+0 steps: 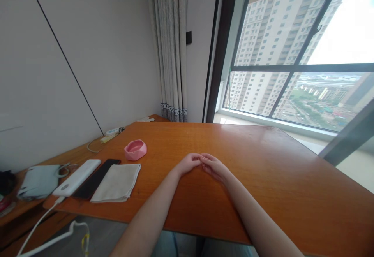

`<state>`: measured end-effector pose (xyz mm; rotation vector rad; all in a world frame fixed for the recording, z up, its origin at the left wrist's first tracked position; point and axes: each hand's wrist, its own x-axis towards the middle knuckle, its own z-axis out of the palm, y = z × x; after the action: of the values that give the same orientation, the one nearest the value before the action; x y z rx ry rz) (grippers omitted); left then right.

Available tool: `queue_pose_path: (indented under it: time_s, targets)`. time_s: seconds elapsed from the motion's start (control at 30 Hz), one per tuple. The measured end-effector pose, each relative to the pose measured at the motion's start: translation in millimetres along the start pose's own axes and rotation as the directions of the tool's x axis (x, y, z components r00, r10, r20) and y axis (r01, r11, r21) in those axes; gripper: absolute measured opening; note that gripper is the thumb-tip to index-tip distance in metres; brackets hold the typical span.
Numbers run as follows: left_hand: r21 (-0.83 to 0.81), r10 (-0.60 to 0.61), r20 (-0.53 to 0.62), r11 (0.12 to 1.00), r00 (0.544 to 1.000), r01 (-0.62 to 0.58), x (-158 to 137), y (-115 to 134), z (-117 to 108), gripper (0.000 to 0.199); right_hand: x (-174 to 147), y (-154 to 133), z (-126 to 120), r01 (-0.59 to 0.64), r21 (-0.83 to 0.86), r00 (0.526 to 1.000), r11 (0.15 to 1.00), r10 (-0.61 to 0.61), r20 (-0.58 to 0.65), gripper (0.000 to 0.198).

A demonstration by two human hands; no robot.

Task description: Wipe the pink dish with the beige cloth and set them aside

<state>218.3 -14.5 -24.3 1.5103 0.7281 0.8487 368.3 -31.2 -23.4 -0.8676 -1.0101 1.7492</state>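
Here, folded cloth [118, 183]: pale, lying flat on the near left part of the desk [271, 179], to the left of both hands.
Pink dish [136, 150]: on the desk just beyond the cloth, well apart from the fingers.
Left hand [189, 164]: above the middle of the desk, fingers loosely curved, their tips meeting the other hand's; no object in its grasp.
Right hand [214, 166]: mirrors it, fingers slightly bent and partly overlapping the left ones, likewise holding nothing; whether either hand rests on the wood, I cannot tell.
Dark slab [97, 177]: flat, just beside the cloth on its left.
White device [78, 177]: next to the slab, a white cable [39, 224] at its near end.
Pale blue pouch [39, 181]: farther left.
Curtain [172, 54]: grey, hanging beyond the desk.
Window [292, 70]: at right, a tall building outside.
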Motion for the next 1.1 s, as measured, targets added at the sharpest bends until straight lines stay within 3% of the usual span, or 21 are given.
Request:
queue_pose_path:
  time_s: [0.17, 0.5, 0.77, 0.87, 0.93, 1.0, 1.07, 1.1]
  targets:
    - [-0.030, -0.024, 0.058, 0.999, 0.998, 0.026, -3, 1, -3, 0.021, -1, 0, -1, -0.030, 0.043, 0.999, 0.999, 0.028, 0.037, 0.030]
    - [-0.081, -0.036, 0.068, 0.996, 0.997, 0.042, -3, 0, -1, 0.028, 0, 0, -2, -0.035, 0.039, 0.999, 0.999, 0.033, 0.044, 0.029]
    - [-0.006, -0.035, 0.064, 0.999, 0.997, 0.035, -3, 2, -1, 0.023, 0, 1, 1, -0.026, 0.043, 0.998, 0.999, 0.024, 0.049, 0.031]
    - [0.129, -0.039, 0.067, 0.991, 0.997, 0.030, -5, 3, -3, 0.023, 0, 2, 1, -0.044, -0.008, 0.997, 0.999, 0.044, 0.056, 0.030]
    - [0.296, -0.027, -0.019, 0.955, 0.999, 0.031, -8, 7, -12, 0.025, 0, 3, 1, -0.061, -0.028, 0.997, 0.998, 0.062, 0.047, 0.028]
    - [0.431, 0.018, -0.190, 0.900, 0.982, 0.067, -15, 14, -29, 0.028, 2, 4, 0, -0.083, -0.019, 0.996, 0.996, 0.084, 0.021, 0.024]
    - [0.483, 0.082, -0.380, 0.867, 0.921, 0.122, -28, 25, -58, 0.029, 5, 7, -1, -0.108, -0.010, 0.994, 0.994, 0.108, -0.004, 0.020]
    - [0.505, 0.126, -0.479, 0.849, 0.869, 0.155, -36, 32, -76, 0.029, 6, 7, -1, -0.116, -0.014, 0.993, 0.993, 0.116, -0.011, 0.019]
